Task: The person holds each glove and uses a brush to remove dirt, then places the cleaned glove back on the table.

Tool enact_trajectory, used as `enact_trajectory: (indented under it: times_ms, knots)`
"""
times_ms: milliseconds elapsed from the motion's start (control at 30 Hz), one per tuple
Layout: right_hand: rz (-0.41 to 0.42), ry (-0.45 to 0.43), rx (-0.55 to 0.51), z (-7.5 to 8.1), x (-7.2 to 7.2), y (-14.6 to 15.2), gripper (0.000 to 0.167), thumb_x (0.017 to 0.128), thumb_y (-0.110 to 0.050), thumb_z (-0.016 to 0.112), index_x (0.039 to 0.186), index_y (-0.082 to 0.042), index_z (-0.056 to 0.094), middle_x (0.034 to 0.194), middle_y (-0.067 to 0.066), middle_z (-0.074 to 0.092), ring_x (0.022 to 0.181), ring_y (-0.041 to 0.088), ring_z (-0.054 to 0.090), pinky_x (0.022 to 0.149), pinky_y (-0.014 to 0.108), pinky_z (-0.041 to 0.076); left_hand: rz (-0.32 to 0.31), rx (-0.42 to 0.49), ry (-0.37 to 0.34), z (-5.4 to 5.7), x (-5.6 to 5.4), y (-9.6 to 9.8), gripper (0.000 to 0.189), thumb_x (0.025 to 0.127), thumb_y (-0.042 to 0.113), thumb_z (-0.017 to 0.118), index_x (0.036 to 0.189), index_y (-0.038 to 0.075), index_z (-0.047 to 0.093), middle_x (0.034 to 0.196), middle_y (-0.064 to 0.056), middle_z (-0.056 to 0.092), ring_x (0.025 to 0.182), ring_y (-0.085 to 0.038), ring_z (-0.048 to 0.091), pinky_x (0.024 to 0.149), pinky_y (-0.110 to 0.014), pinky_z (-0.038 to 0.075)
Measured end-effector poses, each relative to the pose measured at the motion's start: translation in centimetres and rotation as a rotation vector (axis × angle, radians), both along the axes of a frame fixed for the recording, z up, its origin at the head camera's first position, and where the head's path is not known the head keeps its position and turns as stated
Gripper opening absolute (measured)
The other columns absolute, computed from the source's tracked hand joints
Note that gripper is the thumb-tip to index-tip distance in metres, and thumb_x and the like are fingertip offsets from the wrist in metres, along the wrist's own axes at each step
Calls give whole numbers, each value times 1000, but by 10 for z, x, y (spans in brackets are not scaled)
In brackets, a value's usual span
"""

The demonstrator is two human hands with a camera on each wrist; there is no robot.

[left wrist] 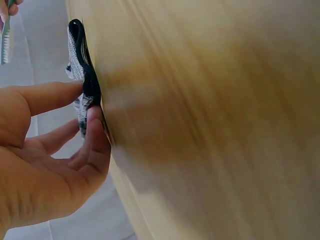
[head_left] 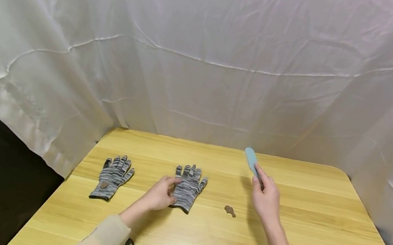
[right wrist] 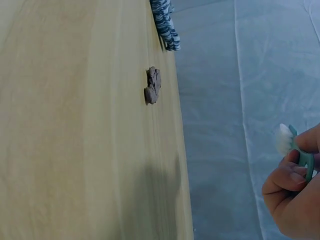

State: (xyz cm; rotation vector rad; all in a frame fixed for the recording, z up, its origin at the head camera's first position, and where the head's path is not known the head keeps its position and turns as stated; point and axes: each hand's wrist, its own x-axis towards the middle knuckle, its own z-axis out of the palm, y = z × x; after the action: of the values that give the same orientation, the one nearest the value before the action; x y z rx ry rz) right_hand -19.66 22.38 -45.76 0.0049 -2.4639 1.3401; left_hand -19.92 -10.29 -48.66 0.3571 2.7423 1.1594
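Left hand (head_left: 160, 195): we see it at the left side of the middle glove (head_left: 188, 190), fingers and thumb bent and pinching the knit near the cuff. From the left wrist, we see the glove edge-on, with fingertips against its dark-trimmed opening. The glove lies on the desk (head_left: 316, 235), finger ends pointing away from the person, cuff nearest; its knit is streaked grey, black and white.

Right hand (head_left: 266, 199): we record it gripping a brush (head_left: 250, 157) with a pale blue back, held up off the desk and right of the middle glove. In the right wrist view we make out white bristles on the side facing the desk.

Between the middle glove and the right hand we note a brown lump (head_left: 230, 211) of irregular outline, flat on the wood and touching neither. Well to the left we have a second glove (head_left: 113, 175) of like pattern, also cuff-nearest, bearing a round brown spot (head_left: 104, 185) close to its cuff.

Behind the desk we log a pale, creased curtain (head_left: 222, 97).
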Motion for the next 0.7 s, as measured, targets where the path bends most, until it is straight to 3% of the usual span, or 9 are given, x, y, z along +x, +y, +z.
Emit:
enact_trajectory:
  times_ms: [167,333,433,567,633,700]
  knots:
    - [4,-19,3,-1,0,-1,45,110,-14,49,154,-11,51,117,24,63,86,27,51,67,28,42,6,-66,-3,2,2,0,61,83,-4,77,141,0,59,144,-28,45,115,-38,59,99,-54,52]
    - [4,-16,3,-1,-1,-1,44,110,-14,49,154,-11,51,120,25,63,87,27,52,67,28,42,-7,-66,-21,3,2,-1,60,84,-1,79,140,-3,59,142,-27,43,126,-43,52,108,-58,46]
    - [3,-14,0,-2,-1,-1,44,110,-14,50,154,-12,52,118,24,64,84,26,50,65,27,42,-12,-53,-30,4,4,-2,60,84,0,79,140,-3,59,141,-26,43,118,-38,55,103,-56,49]
    - [4,-23,-2,-3,0,-1,45,110,-15,49,154,-12,51,117,22,63,82,24,49,64,27,42,8,20,-31,6,5,-4,57,84,-4,76,139,-5,59,139,-28,45,95,-26,58,80,-40,55]
    - [8,-28,-1,-3,0,-1,45,110,-16,49,154,-13,51,118,23,63,83,25,50,65,27,42,24,66,-16,7,5,-6,55,84,-5,73,137,-6,59,137,-29,48,90,-23,58,74,-37,55]
    - [12,-31,-3,-2,0,-1,45,110,-16,49,155,-13,51,121,23,63,85,25,51,66,27,42,44,103,8,7,5,-8,53,85,-4,73,137,-6,60,134,-28,52,93,-22,61,77,-36,57]
